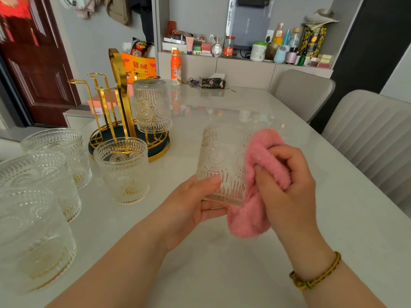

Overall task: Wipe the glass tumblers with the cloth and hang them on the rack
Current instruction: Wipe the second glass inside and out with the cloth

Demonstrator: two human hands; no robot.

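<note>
Glass tumbler (220, 165) gripped at base by left hand (191, 207) | right hand (289, 185) closed on pink cloth (255, 181) against its side | one tumbler hung on gold rack (120, 90)

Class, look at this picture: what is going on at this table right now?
A person's left hand holds an embossed clear glass tumbler while the right hand presses a fluffy pink cloth against its side. One tumbler already hangs upside down on the gold wire rack; four more tumblers stand on the pale table.
</note>
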